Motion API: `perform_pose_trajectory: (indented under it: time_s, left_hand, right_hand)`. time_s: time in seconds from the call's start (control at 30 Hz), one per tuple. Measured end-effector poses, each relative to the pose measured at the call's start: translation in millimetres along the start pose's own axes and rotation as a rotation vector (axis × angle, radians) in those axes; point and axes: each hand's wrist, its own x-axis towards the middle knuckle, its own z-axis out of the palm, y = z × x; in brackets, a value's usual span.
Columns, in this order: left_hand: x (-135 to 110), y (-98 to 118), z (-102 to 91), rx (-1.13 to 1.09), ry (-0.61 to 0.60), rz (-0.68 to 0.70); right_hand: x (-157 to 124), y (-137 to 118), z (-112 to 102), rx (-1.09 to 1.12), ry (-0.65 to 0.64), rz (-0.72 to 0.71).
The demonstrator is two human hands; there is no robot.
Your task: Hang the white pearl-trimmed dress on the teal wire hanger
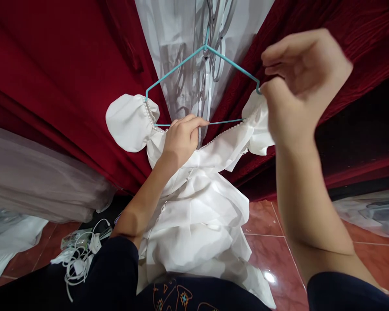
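A white dress [197,207] with puffed sleeves and a pearl-beaded neckline hangs on a thin turquoise hanger [175,68]. My left hand [183,136] is closed over the hanger's lower bar at the middle of the neckline, its index finger lying along the bar. Beside the hanger's right end, my right hand [298,82] is raised with thumb and bent fingers apart, nothing visible between them. Its thumb is at the top of the right sleeve [257,123]; whether it touches the cloth I cannot tell. The left sleeve [129,123] puffs out beyond the hanger's other end.
Dark red curtains [68,65] flank a white cloth [171,30] behind the hanger. Several pale hangers [207,86] hang there. A tangled white cable [79,263] lies low at left, near sheer fabric [42,172]. Reddish tiles [272,250] cover the floor.
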Motion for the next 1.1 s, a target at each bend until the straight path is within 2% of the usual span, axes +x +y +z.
perform_pose_trajectory:
  time_s: [0.07,0.1,0.13,0.17,0.27,0.33,0.43,0.5,0.67,0.8,0.9,1.0,1.07,1.1]
  left_hand:
    - [-2,0,0.7,0.025,-0.005,0.023]
    - [-3,0,1.8,0.025,-0.009,0.037]
    - [-4,0,3.2,0.016,-0.013,0.050]
    - [-6,1,4.8,-0.006,-0.015,0.063]
    - [-11,4,5.8,-0.115,0.054,0.112]
    - [-14,5,-0.7,-0.098,0.226,0.163]
    - [-14,-4,-22.0,0.107,0.598,0.242]
    - [-11,-19,-38.1,0.211,0.727,0.236]
    - [-2,-62,-68.2,0.068,0.631,0.059]
    - [-3,-86,-99.5,0.064,0.763,-0.069]
    - [-19,-100,-118.7,0.041,0.774,-0.211]
    - [-49,-97,-111.2,0.015,0.694,-0.329]
    - [-69,-83,-90.8,-0.032,0.642,-0.359]
    - [-77,-74,-78.6,-0.057,0.555,-0.365]
  right_hand:
    - [-28,-4,13,-0.004,-0.076,-0.136]
    - [-44,-3,20,-0.025,-0.186,-0.164]
    - [-59,0,27,-0.048,-0.278,-0.150]
    - [-73,4,34,-0.072,-0.306,-0.142]
    - [-101,16,47,-0.123,-0.219,-0.192]
    - [-108,17,50,-0.099,-0.136,-0.178]
    - [-108,12,51,-0.040,-0.074,-0.147]
    - [-107,9,51,-0.026,-0.072,-0.167]
    - [-104,14,53,-0.046,-0.075,-0.155]
    - [-99,17,52,-0.057,-0.086,-0.099]
    - [-97,15,53,-0.067,-0.101,-0.066]
    - [-99,12,55,-0.052,-0.109,-0.042]
    - [-101,10,58,-0.034,-0.111,-0.027]
    - [-101,10,60,-0.025,-0.109,-0.027]
